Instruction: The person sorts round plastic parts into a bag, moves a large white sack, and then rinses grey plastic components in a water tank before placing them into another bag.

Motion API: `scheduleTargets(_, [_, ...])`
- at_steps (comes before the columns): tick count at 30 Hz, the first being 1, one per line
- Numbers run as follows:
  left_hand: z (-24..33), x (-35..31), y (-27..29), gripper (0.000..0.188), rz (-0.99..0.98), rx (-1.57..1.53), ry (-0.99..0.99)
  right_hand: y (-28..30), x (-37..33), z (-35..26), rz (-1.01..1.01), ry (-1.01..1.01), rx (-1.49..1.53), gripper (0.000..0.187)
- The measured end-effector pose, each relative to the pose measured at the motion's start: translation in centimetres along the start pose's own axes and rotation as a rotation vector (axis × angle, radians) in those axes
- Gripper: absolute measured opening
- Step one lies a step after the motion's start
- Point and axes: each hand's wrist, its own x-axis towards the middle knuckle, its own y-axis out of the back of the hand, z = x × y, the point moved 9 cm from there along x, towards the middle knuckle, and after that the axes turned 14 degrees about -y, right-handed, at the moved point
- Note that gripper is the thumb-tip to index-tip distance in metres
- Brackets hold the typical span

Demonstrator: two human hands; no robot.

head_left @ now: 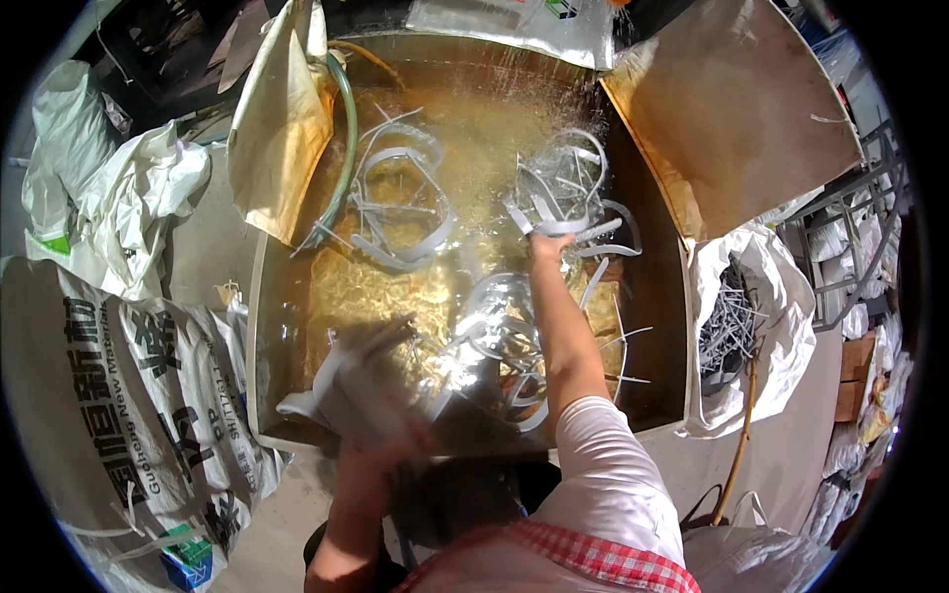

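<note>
A metal tank [259,326] holds brownish water with loose loops of white plastic strips [400,203] floating in it. My right hand [547,244] reaches out over the water and grips a tangled bunch of white strips [565,188], lifted and dripping. My left hand [395,440], blurred by motion, is at the tank's near edge and grips another bundle of white strips [341,381]. More curled strips [499,316] lie in the water between my arms.
Large white woven sacks [119,395] stand at the left. At the right an open sack [736,326] holds white strips. A green hose [346,138] hangs into the tank beside a tan sack. A brown board [736,109] leans at the upper right.
</note>
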Motion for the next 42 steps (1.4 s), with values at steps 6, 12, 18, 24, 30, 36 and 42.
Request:
scheduleTargets(6, [-0.3, -0.7, 0.5, 0.059, 0.005, -0.037, 0.030, -7.5, -7.6, -1.1, 0.002, 0.904, -1.253, 0.057])
scheduleTargets(12, [-0.8, -0.5, 0.1, 0.059, -0.017, -0.072, 0.049, -6.7, -4.7, 0.6, -0.184, 0.645, -1.141, 0.035])
scheduleTargets(18, [-0.9, -0.2, -0.1, 0.057, 0.009, -0.071, 0.074, -1.4, -5.3, -3.8, 0.172, 0.591, -0.254, 0.073])
scheduleTargets(24, [-1.0, -0.3, 1.0, 0.055, 0.076, -0.077, 0.084, -3.4, -1.4, -6.1, -0.015, 0.578, -0.047, 0.103])
scheduleTargets(30, [-0.6, -0.1, 1.1, 0.058, 0.093, -0.036, 0.114, -6.2, 2.7, -4.6, -0.382, 0.082, 0.104, 0.042])
scheduleTargets(36, [-1.4, -0.1, 1.1, 0.057, 0.083, -0.074, 0.116, -7.1, 1.9, -5.5, -0.412, 0.148, 0.299, 0.028])
scheduleTargets(42, [-1.4, -0.1, 1.5, 0.058, 0.103, -0.070, 0.105, -10.8, -1.6, -1.8, -0.729, -0.124, 0.269, 0.027])
